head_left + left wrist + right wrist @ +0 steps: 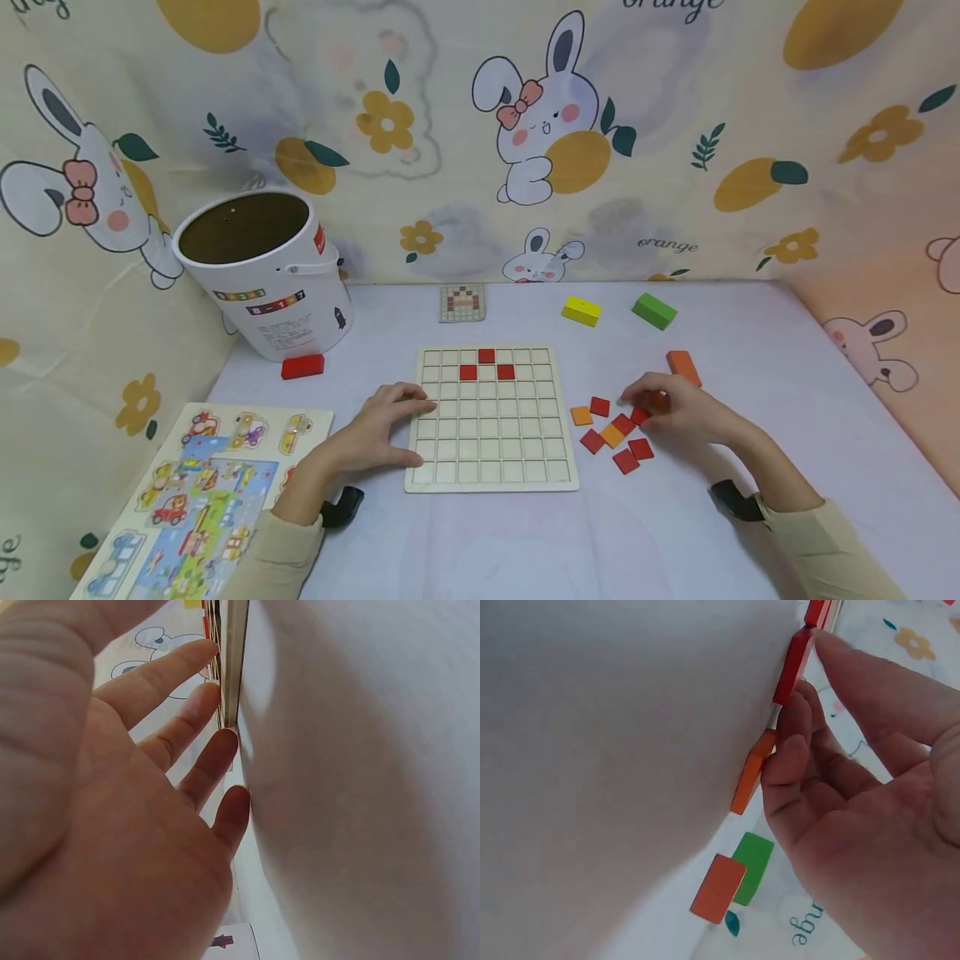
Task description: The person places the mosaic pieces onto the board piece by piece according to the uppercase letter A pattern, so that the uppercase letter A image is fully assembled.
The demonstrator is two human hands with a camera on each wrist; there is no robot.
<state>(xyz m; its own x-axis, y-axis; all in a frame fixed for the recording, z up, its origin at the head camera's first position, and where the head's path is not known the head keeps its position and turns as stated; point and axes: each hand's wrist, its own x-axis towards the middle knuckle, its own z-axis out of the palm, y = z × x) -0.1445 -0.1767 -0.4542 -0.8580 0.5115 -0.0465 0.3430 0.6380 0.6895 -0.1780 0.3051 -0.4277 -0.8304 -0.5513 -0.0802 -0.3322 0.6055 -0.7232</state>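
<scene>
A cream square grid board (487, 450) lies at the middle of the table, three red tiles set in its upper rows. My left hand (378, 429) rests at its left edge, fingertips on the rim and thumb lower down; the left wrist view shows the fingers (187, 727) loosely extended beside the board's edge (234, 667). To the right of the board, my right hand (686, 408) pinches a red tile (795, 667) between thumb and fingertips. An orange tile (751, 772) sits under its other fingers. Around it lie several loose red and orange tiles (612, 434).
A small pattern card (462, 302) is behind the board. Yellow (581, 311), green (654, 311) and orange (683, 367) blocks stand back right. At left are a white bucket (300, 308), a red block (303, 367) and a picture puzzle board (202, 508).
</scene>
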